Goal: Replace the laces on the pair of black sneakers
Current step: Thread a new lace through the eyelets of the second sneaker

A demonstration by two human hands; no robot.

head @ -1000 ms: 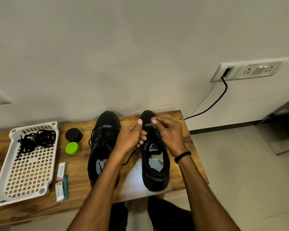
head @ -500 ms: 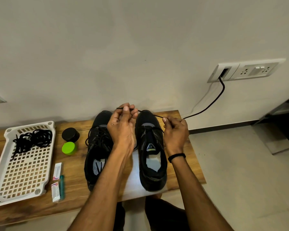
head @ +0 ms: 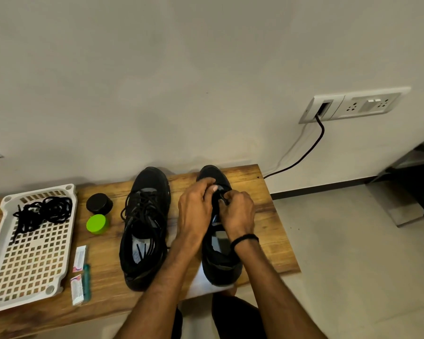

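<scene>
Both hands meet over the front of the right sneaker (head: 221, 271), forearms reaching in from the bottom edge and angled toward each other. The left hand (head: 195, 212) lies knuckles up, fingers and thumb curled and pinching the upper near the toe; whether it also holds a lace cannot be told. The right hand (head: 238, 212), with a black band (head: 244, 239) round its wrist, has its fingers curled tight, pinching a thin black lace (head: 222, 198) just above the tongue. This sneaker stands toe to the wall on a wooden bench (head: 267, 216), partly on a white sheet (head: 201, 283). Just beside it, to the left, stands the left sneaker (head: 145, 192), already laced, with loose lace ends lying inside its opening. Further left are a black jar (head: 99, 203) and a green lid (head: 97, 224), then small packets (head: 79, 258), then a white slotted tray (head: 32, 260) holding a tangle of black laces (head: 43, 211). A wall socket (head: 353, 106) with a black cable (head: 312, 146) is on the right.
</scene>
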